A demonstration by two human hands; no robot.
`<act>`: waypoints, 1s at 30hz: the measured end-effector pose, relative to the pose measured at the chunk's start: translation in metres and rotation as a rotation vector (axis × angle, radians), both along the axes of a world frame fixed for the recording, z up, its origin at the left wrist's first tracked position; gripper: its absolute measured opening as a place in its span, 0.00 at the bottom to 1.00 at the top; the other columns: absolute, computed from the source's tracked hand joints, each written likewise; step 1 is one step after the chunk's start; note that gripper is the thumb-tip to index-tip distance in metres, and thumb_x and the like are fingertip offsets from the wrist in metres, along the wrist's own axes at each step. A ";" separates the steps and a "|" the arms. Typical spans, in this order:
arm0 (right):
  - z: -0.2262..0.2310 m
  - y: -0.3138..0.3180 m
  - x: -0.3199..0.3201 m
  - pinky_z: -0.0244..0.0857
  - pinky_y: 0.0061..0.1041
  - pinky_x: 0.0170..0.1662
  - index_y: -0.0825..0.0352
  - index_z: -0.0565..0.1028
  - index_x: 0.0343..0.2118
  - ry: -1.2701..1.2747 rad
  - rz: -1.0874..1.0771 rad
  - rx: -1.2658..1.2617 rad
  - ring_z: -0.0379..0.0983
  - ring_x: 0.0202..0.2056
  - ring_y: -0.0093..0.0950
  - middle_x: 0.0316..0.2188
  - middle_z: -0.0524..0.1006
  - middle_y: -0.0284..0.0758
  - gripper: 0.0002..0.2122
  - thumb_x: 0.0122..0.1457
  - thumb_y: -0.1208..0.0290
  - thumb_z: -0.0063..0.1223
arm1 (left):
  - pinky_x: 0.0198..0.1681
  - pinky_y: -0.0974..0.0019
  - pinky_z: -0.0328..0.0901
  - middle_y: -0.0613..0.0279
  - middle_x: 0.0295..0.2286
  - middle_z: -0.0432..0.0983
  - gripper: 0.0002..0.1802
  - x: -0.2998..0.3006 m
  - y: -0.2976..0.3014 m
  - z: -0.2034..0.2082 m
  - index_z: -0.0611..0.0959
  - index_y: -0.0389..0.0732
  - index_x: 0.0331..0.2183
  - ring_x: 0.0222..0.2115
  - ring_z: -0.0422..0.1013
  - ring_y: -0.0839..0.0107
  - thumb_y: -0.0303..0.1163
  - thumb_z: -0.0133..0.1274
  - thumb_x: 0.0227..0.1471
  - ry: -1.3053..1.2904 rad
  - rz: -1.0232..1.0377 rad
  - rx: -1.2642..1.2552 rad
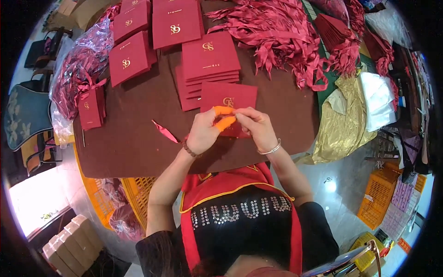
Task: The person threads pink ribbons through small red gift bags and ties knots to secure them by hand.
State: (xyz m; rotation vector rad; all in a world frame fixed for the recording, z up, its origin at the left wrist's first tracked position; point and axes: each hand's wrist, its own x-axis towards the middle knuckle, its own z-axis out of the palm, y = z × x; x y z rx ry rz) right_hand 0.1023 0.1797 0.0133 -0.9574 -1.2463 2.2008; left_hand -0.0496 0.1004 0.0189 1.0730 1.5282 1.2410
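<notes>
Hands, left hand (203,131) and right hand (256,125), pinch a flat dark-red card folder (229,98) with gold emblem.

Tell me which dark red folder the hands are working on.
The single folder at the table's near edge, under both hands; the other folders sit stacked farther back, untouched.

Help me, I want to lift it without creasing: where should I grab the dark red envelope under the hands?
Probably take the envelope by its far long edge, coming from the table's far side. It lies flat, that edge is bare, and the left hand and right hand cover the near edge.
</notes>
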 end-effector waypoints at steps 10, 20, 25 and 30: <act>-0.018 0.067 -0.007 0.63 0.28 0.44 0.63 0.72 0.43 -0.622 0.060 1.375 0.66 0.42 0.35 0.44 0.66 0.39 0.19 0.49 0.60 0.57 | 0.33 0.76 0.63 0.68 0.26 0.74 0.07 -0.007 0.002 -0.004 0.77 0.33 0.34 0.28 0.67 0.81 0.24 0.52 0.49 0.078 0.045 -0.134; -0.022 0.034 -0.004 0.66 0.30 0.37 0.61 0.71 0.44 -0.600 0.172 1.167 0.70 0.38 0.35 0.42 0.68 0.35 0.22 0.44 0.62 0.60 | 0.30 0.67 0.64 0.55 0.24 0.75 0.07 0.001 -0.003 -0.023 0.77 0.37 0.31 0.26 0.72 0.65 0.29 0.52 0.48 0.414 0.182 -0.114; -0.019 0.029 -0.004 0.65 0.29 0.37 0.61 0.71 0.43 -0.547 0.169 1.165 0.69 0.37 0.35 0.42 0.68 0.35 0.22 0.43 0.66 0.61 | 0.29 0.62 0.65 0.54 0.24 0.75 0.08 0.000 -0.006 -0.028 0.78 0.39 0.30 0.26 0.72 0.58 0.32 0.51 0.48 0.398 0.200 -0.097; -0.025 0.036 0.000 0.63 0.25 0.41 0.66 0.71 0.37 -0.292 0.197 1.010 0.68 0.38 0.32 0.38 0.68 0.36 0.18 0.42 0.72 0.61 | 0.29 0.67 0.65 0.55 0.23 0.76 0.08 0.002 -0.002 -0.029 0.78 0.39 0.30 0.25 0.73 0.63 0.32 0.52 0.48 0.526 0.180 -0.186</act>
